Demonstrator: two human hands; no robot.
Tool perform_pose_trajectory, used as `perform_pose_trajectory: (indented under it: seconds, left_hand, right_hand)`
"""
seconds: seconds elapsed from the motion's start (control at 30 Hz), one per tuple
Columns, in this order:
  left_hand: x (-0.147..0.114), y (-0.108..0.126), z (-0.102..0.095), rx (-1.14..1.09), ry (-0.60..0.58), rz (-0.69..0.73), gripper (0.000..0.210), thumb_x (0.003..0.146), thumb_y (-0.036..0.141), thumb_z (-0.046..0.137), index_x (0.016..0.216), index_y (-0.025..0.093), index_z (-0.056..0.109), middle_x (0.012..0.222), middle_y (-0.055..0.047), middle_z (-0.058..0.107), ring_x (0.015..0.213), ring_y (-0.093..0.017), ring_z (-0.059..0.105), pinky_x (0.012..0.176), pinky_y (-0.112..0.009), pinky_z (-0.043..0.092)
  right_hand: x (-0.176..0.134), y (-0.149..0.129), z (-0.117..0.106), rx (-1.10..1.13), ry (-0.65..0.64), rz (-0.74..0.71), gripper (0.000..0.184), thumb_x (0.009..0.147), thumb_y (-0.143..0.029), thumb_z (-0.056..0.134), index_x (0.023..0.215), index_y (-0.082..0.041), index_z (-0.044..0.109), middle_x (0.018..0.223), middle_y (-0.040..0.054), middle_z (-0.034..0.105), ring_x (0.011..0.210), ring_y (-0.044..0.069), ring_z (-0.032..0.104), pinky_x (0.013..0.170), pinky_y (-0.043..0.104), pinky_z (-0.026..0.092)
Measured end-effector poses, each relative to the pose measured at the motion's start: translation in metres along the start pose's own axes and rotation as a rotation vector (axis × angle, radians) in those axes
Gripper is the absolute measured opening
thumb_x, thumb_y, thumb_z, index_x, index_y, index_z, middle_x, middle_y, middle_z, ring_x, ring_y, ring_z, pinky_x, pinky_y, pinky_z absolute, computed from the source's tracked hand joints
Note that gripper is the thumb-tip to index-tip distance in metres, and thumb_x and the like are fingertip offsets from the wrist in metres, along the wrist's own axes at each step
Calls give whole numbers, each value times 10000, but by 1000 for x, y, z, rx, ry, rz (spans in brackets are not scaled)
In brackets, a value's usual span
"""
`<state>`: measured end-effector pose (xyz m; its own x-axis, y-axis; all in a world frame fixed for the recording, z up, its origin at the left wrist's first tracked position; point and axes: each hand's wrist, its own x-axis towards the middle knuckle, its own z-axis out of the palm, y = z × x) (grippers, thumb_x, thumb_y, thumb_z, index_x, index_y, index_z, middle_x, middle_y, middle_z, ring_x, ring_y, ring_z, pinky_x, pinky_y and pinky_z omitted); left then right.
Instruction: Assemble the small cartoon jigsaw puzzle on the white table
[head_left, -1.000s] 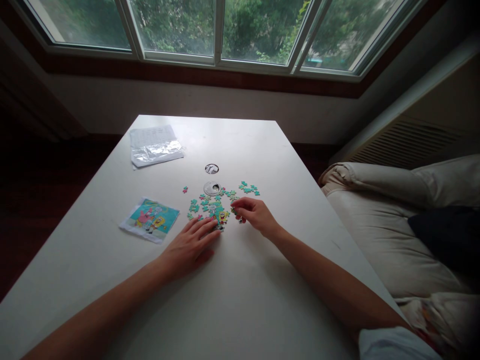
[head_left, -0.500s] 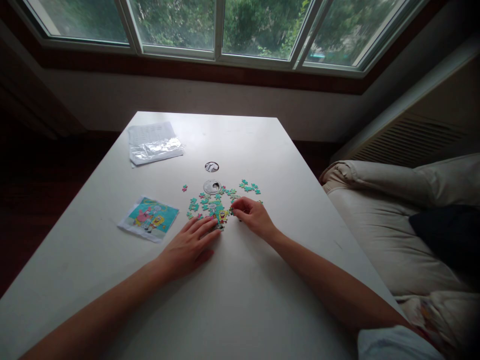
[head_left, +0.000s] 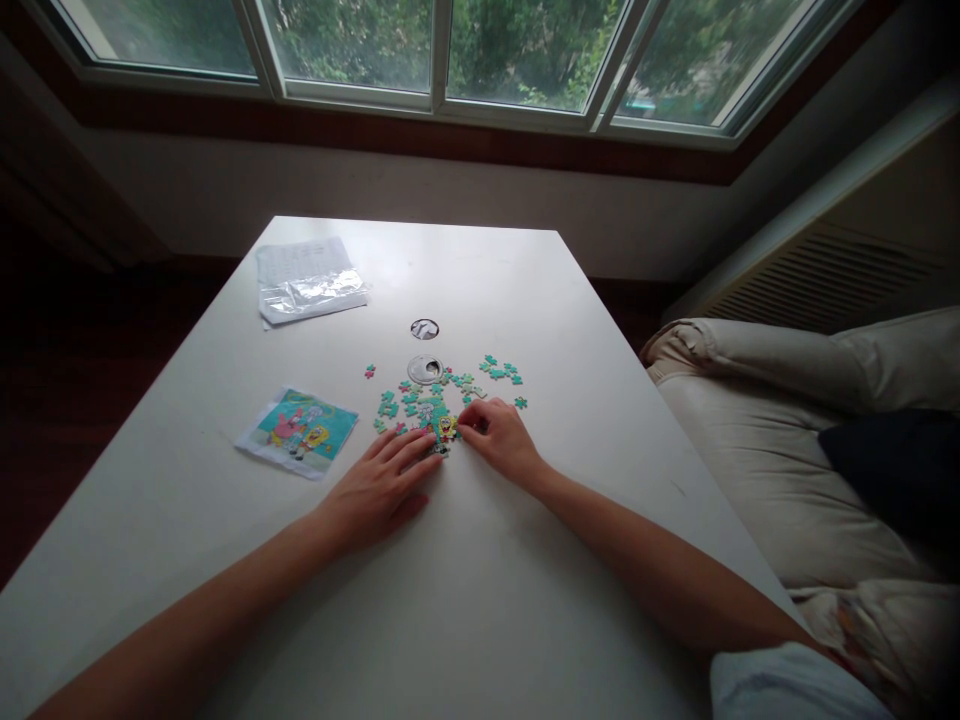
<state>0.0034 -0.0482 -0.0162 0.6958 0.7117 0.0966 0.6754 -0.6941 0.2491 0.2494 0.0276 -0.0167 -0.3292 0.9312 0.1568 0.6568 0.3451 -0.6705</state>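
Observation:
Several small jigsaw puzzle pieces, mostly turquoise with some pink, lie scattered on the white table. Among them is a joined part of the puzzle point(head_left: 431, 412) with a yellow cartoon face at its right side. My left hand point(head_left: 382, 488) lies flat, fingers stretched out, its fingertips resting on the lower left of the joined part. At the right side of that part, my right hand point(head_left: 501, 437) pinches a puzzle piece between thumb and forefinger, close against the yellow face. The fingers hide most of this piece.
A picture sheet in a clear bag point(head_left: 300, 435) lies to the left. Papers under a plastic sleeve point(head_left: 311, 280) are at the far left. Two round holes, one with a grey ring point(head_left: 420, 369), sit mid-table. A cream sofa point(head_left: 742, 450) stands to the right.
My right hand has moved slightly left, bringing the pinched piece up to the joined part. A loose turquoise piece now shows behind the hand. My left hand stays in place.

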Motion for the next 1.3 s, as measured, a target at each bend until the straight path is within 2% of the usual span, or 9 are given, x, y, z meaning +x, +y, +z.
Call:
perform_pose_trajectory:
  seconds: [0.27, 0.43, 0.6, 0.8, 1.0, 1.17, 1.3]
  left_hand:
    - [0, 1, -1, 16, -6, 4, 475, 1001, 317, 494, 1469, 242, 476, 1613, -96, 377, 1501, -284, 320, 1250, -540, 220]
    - [0, 0, -1, 16, -4, 7, 481, 1000, 326, 502, 1472, 235, 476, 1608, -101, 386, 1502, -288, 319, 1246, -545, 233]
    - [0, -1, 0, 6, 4, 9, 489, 990, 318, 517, 1472, 237, 480, 1607, -103, 387, 1498, -292, 328, 1245, -548, 238]
    - [0, -2, 0, -3, 5, 10, 486, 994, 322, 516, 1473, 243, 479, 1611, -102, 380, 1503, -286, 319, 1247, -541, 233]
    - [0, -2, 0, -9, 7, 14, 487, 1000, 339, 510, 1477, 249, 477, 1614, -96, 378, 1497, -281, 332, 1245, -531, 244]
    - [-1, -4, 1, 26, 0, 18, 514, 1010, 373, 497, 1503, 236, 443, 1615, -92, 379, 1499, -276, 328, 1241, -523, 249]
    - [-2, -5, 2, 31, 1, 13, 513, 1008, 371, 499, 1501, 238, 446, 1616, -89, 377, 1494, -279, 333, 1239, -525, 245]
  right_hand:
    - [1, 2, 0, -98, -5, -48, 62, 857, -231, 716, 798, -232, 696, 774, 0, 677, 842, 193, 550, 826, 343, 353]
    - [3, 8, -8, -73, -13, -95, 70, 879, -188, 681, 825, -230, 699, 803, -1, 693, 845, 188, 562, 841, 339, 356]
    - [5, 14, -17, -63, -83, -205, 61, 882, -182, 678, 846, -227, 695, 790, -3, 696, 820, 181, 568, 845, 336, 364]
    - [8, 21, -28, -163, -152, -361, 78, 907, -218, 673, 971, -228, 717, 812, 23, 707, 847, 193, 581, 857, 345, 373]
    - [11, 27, -44, -252, -223, -584, 167, 958, -240, 601, 1051, -247, 739, 950, 67, 729, 929, 213, 604, 862, 369, 448]
    - [7, 22, -41, -215, -234, -746, 215, 979, -205, 546, 1090, -246, 726, 1136, 58, 738, 1068, 207, 629, 938, 378, 510]
    - [4, 19, -34, -235, -214, -787, 247, 969, -192, 553, 1150, -239, 713, 1190, 57, 740, 1156, 214, 622, 993, 399, 512]
